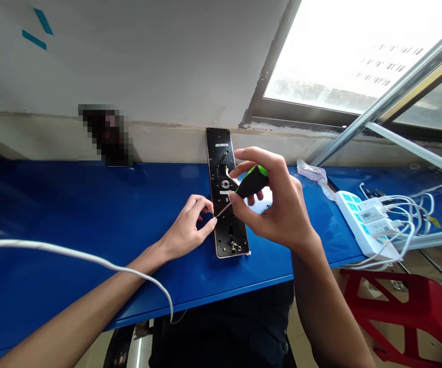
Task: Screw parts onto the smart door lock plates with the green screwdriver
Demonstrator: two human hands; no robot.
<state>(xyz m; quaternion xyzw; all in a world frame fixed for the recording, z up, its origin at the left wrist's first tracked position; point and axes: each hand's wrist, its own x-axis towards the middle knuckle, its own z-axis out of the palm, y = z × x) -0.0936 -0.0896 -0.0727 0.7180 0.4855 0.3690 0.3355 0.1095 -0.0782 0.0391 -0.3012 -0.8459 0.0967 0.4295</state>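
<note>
A long black panel (224,225), which looks like the inner side of a door lock, lies on the blue table with its far end near the wall. It carries small labels, holes and metal posts. My right hand (282,199) grips the green and black handle of a screwdriver (250,183) above the panel. The thin shaft slants down to the left, its tip at the panel's left edge. There, my left hand (188,225) has thumb and forefinger drawn together beside the tip; anything small between them cannot be made out.
The blue table (71,204) runs along the wall. At the right is a white power strip (359,220) with several chargers and cables, near a clear plastic bag (313,172). A white cable (71,251) crosses above my left forearm. A red stool (416,306) stands at lower right.
</note>
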